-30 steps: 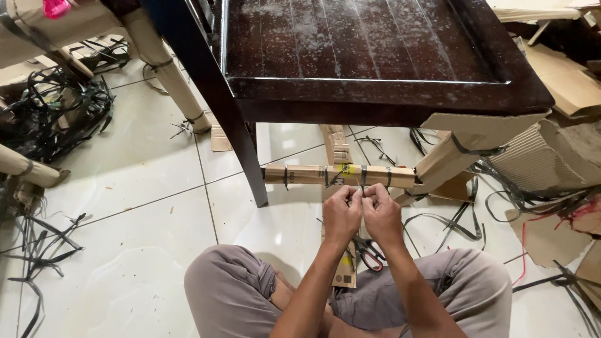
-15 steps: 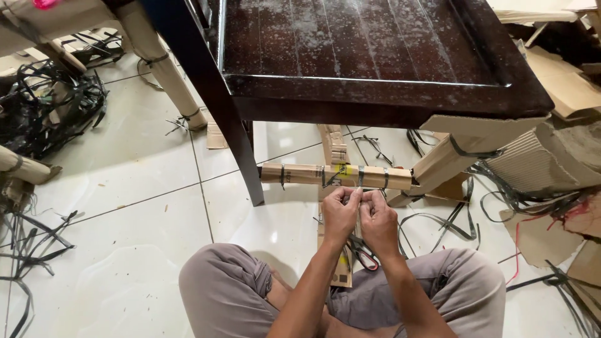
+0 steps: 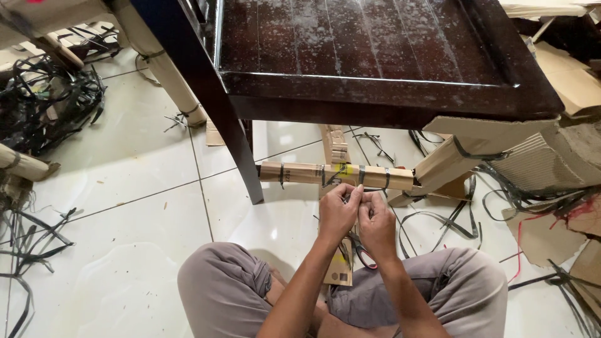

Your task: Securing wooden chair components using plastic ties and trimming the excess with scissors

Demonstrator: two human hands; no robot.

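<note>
Both our left hand (image 3: 338,216) and right hand (image 3: 377,224) pinch, grip clenched, the thin black plastic strap (image 3: 361,176) binding the cardboard-wrapped chair rail (image 3: 300,173): stiff, slippery, best held near its end.

Left hand (image 3: 337,213), right hand (image 3: 377,224) together below cardboard-wrapped rung (image 3: 336,174), possibly pinching strap.

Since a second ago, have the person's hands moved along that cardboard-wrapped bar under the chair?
No. The left hand and right hand sit below the yellow patch on the cardboard-wrapped bar, as before; only the camera shifted.
</note>
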